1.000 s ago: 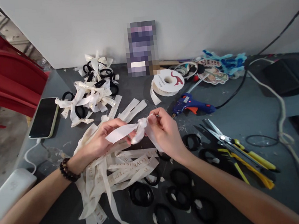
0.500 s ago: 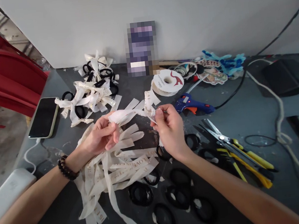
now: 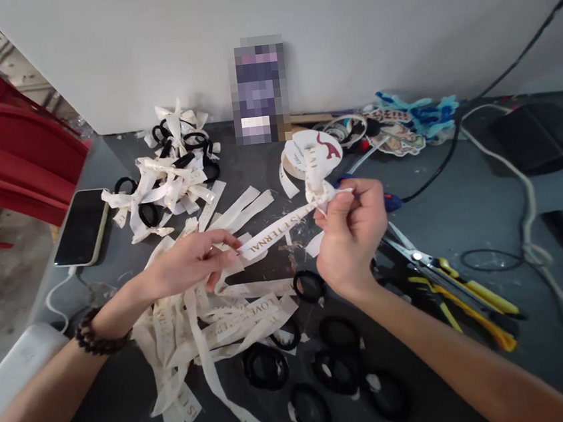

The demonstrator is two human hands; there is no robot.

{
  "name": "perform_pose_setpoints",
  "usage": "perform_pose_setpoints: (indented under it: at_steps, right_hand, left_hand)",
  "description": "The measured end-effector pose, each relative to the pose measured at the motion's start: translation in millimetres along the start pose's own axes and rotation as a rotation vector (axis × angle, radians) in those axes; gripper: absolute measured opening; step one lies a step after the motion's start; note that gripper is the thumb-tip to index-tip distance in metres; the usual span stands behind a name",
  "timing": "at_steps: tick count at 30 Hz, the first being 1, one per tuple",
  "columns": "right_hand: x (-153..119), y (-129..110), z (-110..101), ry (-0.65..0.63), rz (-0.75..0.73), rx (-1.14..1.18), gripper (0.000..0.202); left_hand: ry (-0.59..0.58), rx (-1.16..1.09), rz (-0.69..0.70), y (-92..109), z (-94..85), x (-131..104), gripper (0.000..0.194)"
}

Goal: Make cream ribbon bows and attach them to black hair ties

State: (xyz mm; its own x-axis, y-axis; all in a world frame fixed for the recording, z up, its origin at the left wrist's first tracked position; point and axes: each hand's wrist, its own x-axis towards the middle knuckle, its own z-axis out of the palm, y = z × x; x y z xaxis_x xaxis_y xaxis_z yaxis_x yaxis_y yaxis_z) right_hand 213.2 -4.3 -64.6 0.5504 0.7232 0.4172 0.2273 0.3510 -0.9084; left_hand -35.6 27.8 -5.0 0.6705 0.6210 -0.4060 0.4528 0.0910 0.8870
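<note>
Above the middle of the dark tabletop (image 3: pixel 463 219), a cream printed ribbon strip (image 3: pixel 276 233) runs taut between both hands. The left hand (image 3: pixel 191 264) pinches its flat end at 9 o'clock; the right hand (image 3: pixel 351 227) is closed around the knotted end at 3 o'clock. Judged light, limp and somewhat slick, so it is best gripped at the knot (image 3: pixel 320 193) or flat between fingertips. The right fingers hide the knot's underside, the glue gun behind them is mostly covered, and the lettering reads only in part.
</note>
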Motion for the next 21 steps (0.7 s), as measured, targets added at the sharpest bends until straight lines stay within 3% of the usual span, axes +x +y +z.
perform_pose_setpoints:
  at_steps: [3, 6, 11, 16, 18, 21]
  right_hand:
    - [-1, 2, 1, -0.016, 0.010, -0.016, 0.024]
    - [-1, 4, 1, -0.016, 0.034, -0.042, 0.025]
    - [-1, 7, 0, -0.028, 0.108, -0.050, 0.027]
    - [-1, -1, -2, -0.045, 0.093, -0.024, 0.026]
    - [-2, -10, -2, -0.059, 0.068, -0.031, 0.027]
    - [-8, -25, -2, -0.155, 0.031, -0.054, 0.026]
  left_hand:
    - [0.050, 0.102, 0.009, 10, 0.4, -6, 0.022]
    - [0.075, 0.062, 0.031, 15, 3.8, -7, 0.016]
    - [0.174, -0.026, 0.049, 11, 7.6, -6, 0.027]
    - [0.049, -0.023, 0.099, 9, -0.3, -12, 0.032]
    - [0.177, 0.157, 0.120, 14, -4.3, -18, 0.041]
    - [0.646, 0.349, 0.245, 23, -5.2, -24, 0.037]
